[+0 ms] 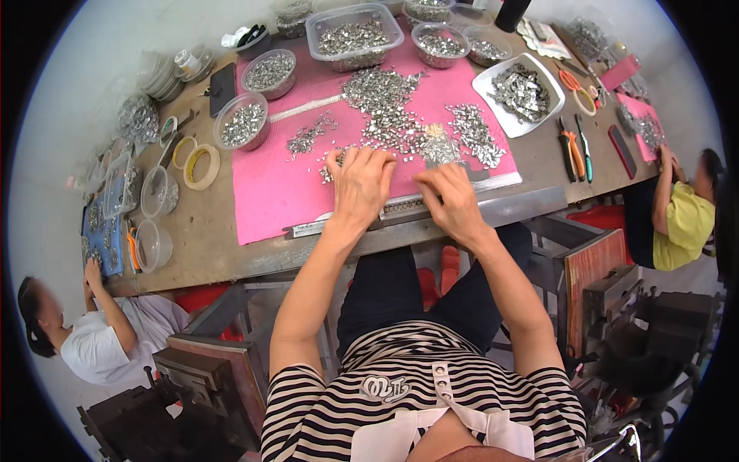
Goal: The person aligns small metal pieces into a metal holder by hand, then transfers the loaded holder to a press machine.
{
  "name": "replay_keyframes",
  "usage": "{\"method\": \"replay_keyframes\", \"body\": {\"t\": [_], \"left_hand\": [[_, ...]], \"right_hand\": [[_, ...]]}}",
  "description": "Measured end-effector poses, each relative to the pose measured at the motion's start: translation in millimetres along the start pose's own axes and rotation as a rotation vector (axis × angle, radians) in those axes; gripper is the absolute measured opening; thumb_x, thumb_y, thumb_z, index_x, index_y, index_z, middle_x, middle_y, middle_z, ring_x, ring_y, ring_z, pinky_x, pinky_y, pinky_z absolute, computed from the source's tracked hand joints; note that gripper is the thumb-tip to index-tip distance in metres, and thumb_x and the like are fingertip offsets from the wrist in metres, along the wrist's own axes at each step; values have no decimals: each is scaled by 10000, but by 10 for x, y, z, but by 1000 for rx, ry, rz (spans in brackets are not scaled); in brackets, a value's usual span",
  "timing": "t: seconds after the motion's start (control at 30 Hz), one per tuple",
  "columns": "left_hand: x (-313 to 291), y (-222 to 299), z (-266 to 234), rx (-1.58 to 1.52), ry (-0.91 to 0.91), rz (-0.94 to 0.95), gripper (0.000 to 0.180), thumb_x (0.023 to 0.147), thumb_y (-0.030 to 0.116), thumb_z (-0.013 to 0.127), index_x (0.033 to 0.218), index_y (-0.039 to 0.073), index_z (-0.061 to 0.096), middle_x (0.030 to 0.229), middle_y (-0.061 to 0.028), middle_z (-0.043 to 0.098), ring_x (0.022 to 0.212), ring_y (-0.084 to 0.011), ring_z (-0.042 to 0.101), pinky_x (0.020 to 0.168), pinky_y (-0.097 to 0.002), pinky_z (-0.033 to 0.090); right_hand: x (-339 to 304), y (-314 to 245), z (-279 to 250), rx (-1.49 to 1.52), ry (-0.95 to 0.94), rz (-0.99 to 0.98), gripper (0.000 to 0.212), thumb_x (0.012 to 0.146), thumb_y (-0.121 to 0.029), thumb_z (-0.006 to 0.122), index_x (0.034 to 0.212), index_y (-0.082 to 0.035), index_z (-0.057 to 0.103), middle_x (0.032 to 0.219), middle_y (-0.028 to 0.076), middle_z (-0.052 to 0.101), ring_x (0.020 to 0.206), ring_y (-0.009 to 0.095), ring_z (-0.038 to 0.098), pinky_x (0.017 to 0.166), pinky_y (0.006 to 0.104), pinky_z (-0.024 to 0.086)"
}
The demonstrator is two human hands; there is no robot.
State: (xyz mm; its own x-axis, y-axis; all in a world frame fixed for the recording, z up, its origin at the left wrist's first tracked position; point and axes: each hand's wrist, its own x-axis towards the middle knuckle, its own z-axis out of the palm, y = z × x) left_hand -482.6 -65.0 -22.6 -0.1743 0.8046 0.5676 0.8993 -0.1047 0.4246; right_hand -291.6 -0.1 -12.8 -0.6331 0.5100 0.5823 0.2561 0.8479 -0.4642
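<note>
The bare, slender left forearm [312,289] slants up toward 1 o'clock, ending in an ungloved left hand [359,185] between 11 and 12 o'clock from centre, its back upward, fingers curled and thumb on its 3-o'clock side. The bare right forearm [514,286] slants toward 11 o'clock; the ungloved right hand [453,192], at 2 o'clock from centre, bends its fingers toward 10 o'clock. The hands stand apart; whether either grips cannot be told.

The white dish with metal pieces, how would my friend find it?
Find the big pink mat on the workbench. Along its right edge sits the white dish, holding a heap of metal pieces. It's solid white with rounded corners, while the nearest tubs are round and see-through.
</note>
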Motion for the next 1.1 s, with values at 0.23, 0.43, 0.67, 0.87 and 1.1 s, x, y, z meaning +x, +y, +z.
{"method": "replay_keyframes", "body": {"t": [0.23, 0.43, 0.67, 0.87, 1.1], "left_hand": [[189, -101, 155, 115, -29, 62, 95, 872, 195, 768, 957, 159, 745, 832, -15, 657, 896, -238, 601, 982, -492, 338], [218, -144, 131, 69, -58, 81, 66, 864, 173, 767, 921, 155, 738, 826, -7, 658, 886, -228, 602, 984, -490, 335], [28, -58, -11, -76, -180, -32, 61, 847, 148, 748, 889, 122, 712, 853, -21, 656, 917, -247, 594, 979, -488, 329], [-15, -27, 12, -37, -103, -54, 66, 838, 135, 749, 887, 120, 707, 855, -28, 657, 907, -248, 586, 974, -496, 330], [-45, 12, 33, 57, -48, -11, 86, 844, 141, 776, 906, 106, 727, 830, -6, 662, 862, -217, 596, 964, -469, 339]], "right_hand": [[342, 368, 202, -187, -117, -30, 120, 873, -45, 700, 990, -56, 723, 931, 102, 615, 939, 300, 582, 835, 422, 446], [314, 322, 135, -132, -115, 0, 54, 887, -75, 714, 917, -38, 689, 883, 97, 603, 894, 296, 591, 821, 416, 446], [-53, -38, -157, 158, -164, 189, 57, 881, -67, 724, 922, -36, 700, 878, 83, 639, 863, 266, 606, 813, 398, 419], [-128, -26, -108, 142, -119, 103, 76, 858, -58, 743, 933, -63, 740, 888, 67, 648, 878, 256, 614, 824, 384, 424], [231, 241, 84, -4, -90, 62, 163, 869, -51, 730, 1024, -86, 765, 888, 86, 640, 899, 279, 618, 825, 403, 441]]}}
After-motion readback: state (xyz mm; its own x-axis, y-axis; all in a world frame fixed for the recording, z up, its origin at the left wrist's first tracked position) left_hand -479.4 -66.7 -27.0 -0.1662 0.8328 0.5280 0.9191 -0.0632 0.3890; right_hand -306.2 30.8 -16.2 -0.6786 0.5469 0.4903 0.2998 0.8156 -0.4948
